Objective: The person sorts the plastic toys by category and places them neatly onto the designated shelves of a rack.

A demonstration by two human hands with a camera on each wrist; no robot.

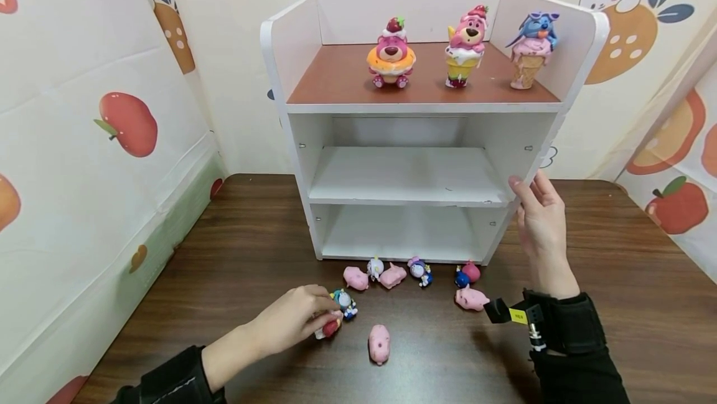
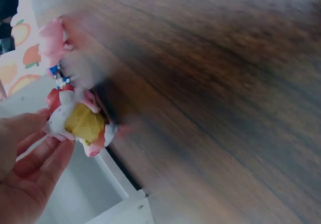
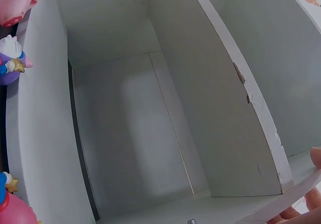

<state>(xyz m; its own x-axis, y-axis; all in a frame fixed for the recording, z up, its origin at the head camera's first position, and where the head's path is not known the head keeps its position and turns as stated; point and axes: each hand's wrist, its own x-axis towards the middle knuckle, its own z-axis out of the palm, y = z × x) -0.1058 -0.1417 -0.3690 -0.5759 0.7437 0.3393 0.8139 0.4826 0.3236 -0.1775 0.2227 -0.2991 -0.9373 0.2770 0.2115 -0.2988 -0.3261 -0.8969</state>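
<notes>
My left hand (image 1: 297, 317) pinches a small white figurine (image 2: 61, 121) with red and gold parts between thumb and fingers, low over the table. In the head view its red part shows just under my fingertips. Right beside them stands a blue-and-white figurine (image 1: 344, 304). My right hand (image 1: 542, 220) grips the right side edge of a white shelf unit (image 1: 394, 203), thumb at the front and fingers round the outside. In the right wrist view only fingertips (image 3: 315, 156) show at that edge.
On the brown top shelf stand two pink bear figurines (image 1: 391, 55) (image 1: 466, 49) and a blue figurine on an ice-cream cone (image 1: 532, 52). Pink pig figures (image 1: 379, 345) (image 1: 472, 298) and several small figurines (image 1: 420, 271) lie before the unit on the wooden table (image 1: 269, 236).
</notes>
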